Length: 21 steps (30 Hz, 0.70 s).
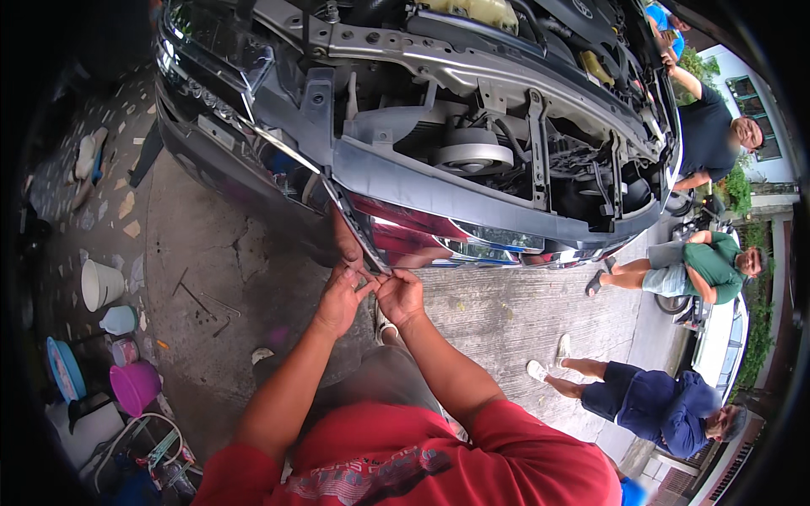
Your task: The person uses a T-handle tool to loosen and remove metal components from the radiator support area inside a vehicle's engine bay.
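The front of a car with its hood up fills the top of the view. Its glossy dark bumper point(405, 228) faces me, with a narrow trim strip point(354, 221) running down to its lower edge. At the strip's lower end my left hand point(339, 302) has its fingers bent together against the edge. Close beside it, my right hand point(400, 297) pinches the same end between thumb and curled fingers. Just above my left hand, another hand point(347, 243) shows against the bumper; whether it is a reflection or another person's, I cannot tell. The exact fingertip contact is partly hidden.
Metal rods point(207, 304) lie on the concrete at left. Beyond them stand a white bucket point(102, 284), a pink pail point(135, 386) and a blue basin point(66, 369). Several people stand at right, one in green point(715, 268) and one in navy point(666, 409), near a white car point(724, 346).
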Available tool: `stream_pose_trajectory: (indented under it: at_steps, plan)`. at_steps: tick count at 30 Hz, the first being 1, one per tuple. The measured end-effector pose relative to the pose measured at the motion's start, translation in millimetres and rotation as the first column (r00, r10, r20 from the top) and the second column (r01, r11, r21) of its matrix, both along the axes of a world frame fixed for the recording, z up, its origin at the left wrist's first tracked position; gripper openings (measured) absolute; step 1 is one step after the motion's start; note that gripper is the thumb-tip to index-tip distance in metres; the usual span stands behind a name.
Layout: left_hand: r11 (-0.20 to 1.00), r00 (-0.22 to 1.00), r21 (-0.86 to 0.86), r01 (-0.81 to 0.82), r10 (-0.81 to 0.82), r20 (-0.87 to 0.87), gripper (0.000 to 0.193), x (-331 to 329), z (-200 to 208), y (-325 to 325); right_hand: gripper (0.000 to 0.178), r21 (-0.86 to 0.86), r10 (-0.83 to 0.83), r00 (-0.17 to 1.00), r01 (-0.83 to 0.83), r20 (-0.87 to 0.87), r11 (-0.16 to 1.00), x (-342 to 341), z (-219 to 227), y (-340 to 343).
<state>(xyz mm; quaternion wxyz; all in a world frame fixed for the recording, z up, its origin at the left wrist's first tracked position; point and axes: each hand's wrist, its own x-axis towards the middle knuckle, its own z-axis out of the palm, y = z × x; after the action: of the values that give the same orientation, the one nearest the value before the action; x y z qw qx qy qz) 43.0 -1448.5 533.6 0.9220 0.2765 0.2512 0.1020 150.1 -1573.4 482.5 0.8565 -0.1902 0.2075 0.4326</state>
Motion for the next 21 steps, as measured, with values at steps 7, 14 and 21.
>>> stream_pose_trajectory:
  at_steps: [7,14,21]
  plan:
    - [0.511,0.876,0.86,0.0,0.415,-0.247,0.095,23.6,94.2,-18.1,0.047,0.111,-0.068,0.997,0.072,-0.039,0.991,0.3,16.9,8.5]
    - [0.399,0.799,0.907,-0.138,0.586,-0.135,0.088,65.0,124.1,-13.5,0.054,0.292,-0.076,0.984,0.121,-0.16,0.949,-1.0,1.2,9.4]
    - [0.57,0.854,0.806,-0.157,0.488,-0.179,0.069,61.5,127.8,-3.6,0.043,0.335,-0.223,0.955,0.279,-0.198,0.9,-5.5,-28.1,25.1]
